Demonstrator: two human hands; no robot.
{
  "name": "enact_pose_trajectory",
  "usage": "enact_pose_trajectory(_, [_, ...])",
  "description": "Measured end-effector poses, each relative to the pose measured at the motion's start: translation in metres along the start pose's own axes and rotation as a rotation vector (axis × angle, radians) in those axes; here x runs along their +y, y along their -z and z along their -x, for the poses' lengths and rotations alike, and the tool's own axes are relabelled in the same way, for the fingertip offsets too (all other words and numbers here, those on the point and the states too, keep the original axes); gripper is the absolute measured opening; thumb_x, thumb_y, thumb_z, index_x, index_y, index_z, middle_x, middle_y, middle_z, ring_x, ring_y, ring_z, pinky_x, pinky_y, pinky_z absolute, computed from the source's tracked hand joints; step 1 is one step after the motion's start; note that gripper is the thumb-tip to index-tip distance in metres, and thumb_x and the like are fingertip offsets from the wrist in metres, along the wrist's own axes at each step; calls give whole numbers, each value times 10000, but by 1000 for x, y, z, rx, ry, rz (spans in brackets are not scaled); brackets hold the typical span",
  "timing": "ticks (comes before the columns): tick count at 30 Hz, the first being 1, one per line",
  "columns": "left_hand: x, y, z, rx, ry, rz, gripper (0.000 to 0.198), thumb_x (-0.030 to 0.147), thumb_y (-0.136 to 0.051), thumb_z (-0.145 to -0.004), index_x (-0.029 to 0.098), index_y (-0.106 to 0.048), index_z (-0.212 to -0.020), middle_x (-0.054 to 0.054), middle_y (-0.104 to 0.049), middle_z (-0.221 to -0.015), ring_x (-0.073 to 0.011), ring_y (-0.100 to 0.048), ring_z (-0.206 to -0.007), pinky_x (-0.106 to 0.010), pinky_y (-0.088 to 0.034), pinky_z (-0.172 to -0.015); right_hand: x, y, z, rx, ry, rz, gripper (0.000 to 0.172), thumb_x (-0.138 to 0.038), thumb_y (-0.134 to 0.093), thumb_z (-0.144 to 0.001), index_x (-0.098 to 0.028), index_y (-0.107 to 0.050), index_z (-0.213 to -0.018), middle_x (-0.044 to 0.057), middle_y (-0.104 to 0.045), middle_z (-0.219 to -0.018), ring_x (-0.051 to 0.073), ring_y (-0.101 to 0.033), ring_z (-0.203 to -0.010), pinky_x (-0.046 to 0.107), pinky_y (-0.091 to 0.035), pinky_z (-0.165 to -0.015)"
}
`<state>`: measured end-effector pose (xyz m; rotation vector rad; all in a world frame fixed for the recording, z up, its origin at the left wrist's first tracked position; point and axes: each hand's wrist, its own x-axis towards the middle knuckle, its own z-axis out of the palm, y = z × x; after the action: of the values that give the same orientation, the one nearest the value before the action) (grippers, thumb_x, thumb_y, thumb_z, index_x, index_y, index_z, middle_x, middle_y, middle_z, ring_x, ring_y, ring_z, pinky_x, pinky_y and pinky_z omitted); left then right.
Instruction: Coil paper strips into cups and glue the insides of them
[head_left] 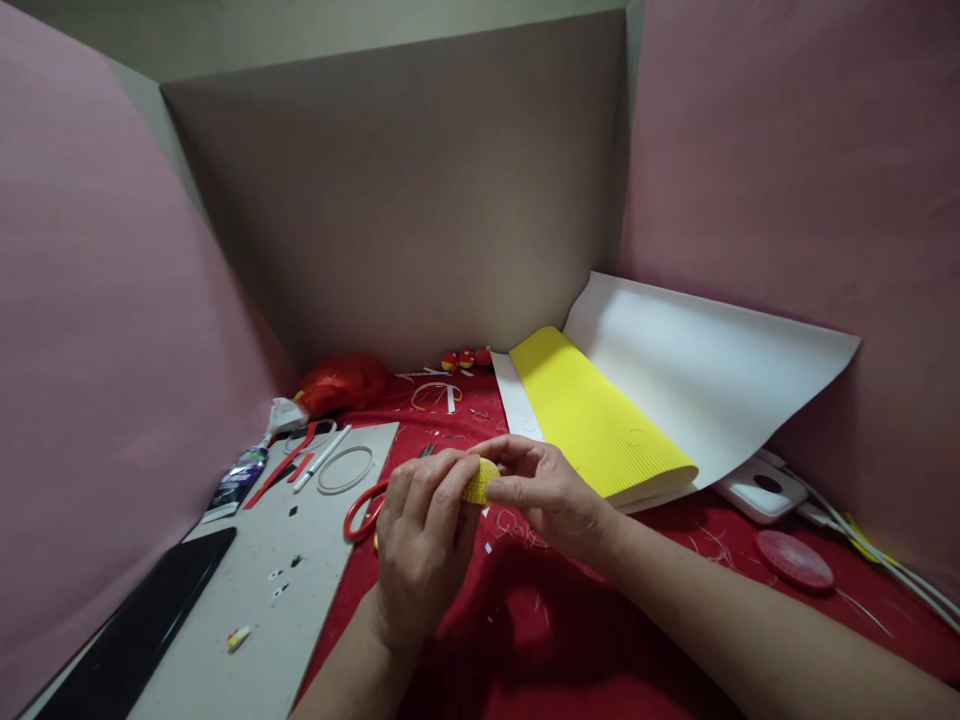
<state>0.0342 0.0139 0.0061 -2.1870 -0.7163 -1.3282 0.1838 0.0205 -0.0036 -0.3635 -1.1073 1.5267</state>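
Note:
Between my two hands is a small rounded yellow piece with a ridged, bumpy surface (480, 482); its exact kind is hard to make out. My left hand (427, 525) wraps its fingers round the piece from the left. From the right, my right hand (544, 490) pinches the same piece, with the thumb against its near side. Part of the piece is hidden by my fingers. Just left of my left hand lie red-handled scissors (360, 515), their blades partly behind the hand.
A grey board (300, 560) on the left bears a black phone-like slab (142, 620), a tube (240, 480), a white pen (322, 460) and a pale ring (345, 470). Yellow corrugated sheet (600, 420) lies on white sheet (712, 370). White device (761, 488) with cables stands right.

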Motion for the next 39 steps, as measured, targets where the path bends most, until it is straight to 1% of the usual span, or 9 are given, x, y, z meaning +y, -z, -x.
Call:
enact_pose_trajectory(8, [-1, 1, -1, -13, -20, -9, 342, 44, -622, -736, 144, -561, -1057, -109, -660, -956, -214, -591, -886, -378, -463, -790, 1, 1, 1, -18, 12, 11, 234, -186, -738, -662, -187, -667, -884, 3, -643, -764, 113, -578, -690, 278, -474, -700])
enact_pose_trajectory(12, [-1, 2, -1, -15, -23, 3, 334, 44, -618, -741, 148, -565, -1054, -105, -665, -953, -211, -594, -888, -382, -462, -798, 0, 1, 1, -19, -1, 26, 241, -200, -748, -648, -184, -661, -872, -3, -634, -752, 109, -571, -666, 274, -468, -681])
enact_pose_trajectory(16, [-2, 2, -2, -15, -39, 3, 334, 39, -622, -736, 136, -568, -1052, -109, -670, -940, -209, -600, -876, -382, -463, -792, -1, 2, 1, -27, 3, 24, 241, -188, -750, -645, -189, -661, -870, -7, -629, -765, 104, -565, -671, 265, -461, -676])
enact_pose_trajectory(24, [-2, 2, -4, -5, -51, 25, 350, 31, -611, -740, 154, -564, -1064, -99, -667, -939, -202, -600, -865, -375, -467, -779, -1, 2, 0, -13, -2, 51, 261, -204, -768, -628, -182, -660, -865, 1, -622, -777, 110, -560, -681, 278, -451, -681])
enact_pose_trajectory(27, [-1, 0, -4, -12, -6, 55, 355, 35, -602, -746, 175, -553, -1068, -89, -655, -959, -203, -591, -890, -374, -465, -793, -2, 2, 0, 4, -7, 69, 272, -218, -774, -619, -179, -653, -859, 5, -621, -780, 114, -561, -683, 279, -457, -672])
enact_pose_trajectory(31, [-5, -4, 0, -12, 171, 124, 391, 74, -593, -755, 166, -500, -1123, -102, -606, -1002, -212, -562, -951, -371, -475, -817, -5, -1, 1, 72, 43, 106, 332, -211, -791, -586, -182, -627, -873, 9, -631, -822, 121, -581, -733, 278, -464, -706])
enact_pose_trajectory(33, [-8, -7, 2, -14, 227, 135, 393, 96, -587, -761, 165, -484, -1134, -98, -589, -998, -209, -557, -942, -368, -480, -813, -7, -4, 2, 96, 84, 167, 370, -205, -793, -581, -188, -608, -901, 3, -624, -818, 124, -578, -746, 277, -460, -710])
enact_pose_trajectory(35, [-9, -8, 3, -26, 234, 140, 388, 120, -587, -767, 172, -478, -1135, -91, -584, -997, -207, -557, -935, -366, -487, -804, -8, -6, 3, 110, 127, 250, 397, -210, -786, -591, -196, -590, -936, -1, -608, -810, 126, -567, -745, 275, -455, -694])
enact_pose_trajectory(39, [-10, -8, 4, -30, 200, 143, 387, 112, -590, -763, 170, -477, -1129, -95, -580, -1006, -212, -550, -949, -370, -488, -804, -7, -8, 5, 133, 181, 345, 437, -212, -780, -601, -204, -565, -982, 8, -584, -876, 131, -554, -787, 274, -447, -707])
